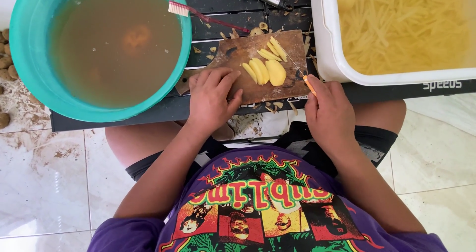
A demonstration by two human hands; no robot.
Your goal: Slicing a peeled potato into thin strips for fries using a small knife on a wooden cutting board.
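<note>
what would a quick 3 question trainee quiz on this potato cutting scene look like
1. True or false: the right hand holds a knife with an orange handle.
2. What does the left hand rest on? A) the teal basin B) the wooden cutting board C) the white tub
3. Fill in: a toothbrush lies on the rim of the ____.

Key
1. True.
2. B; it lies flat beside the potato slices.
3. Teal basin, which is full of murky water; the white tub holds cut potato strips.
</note>
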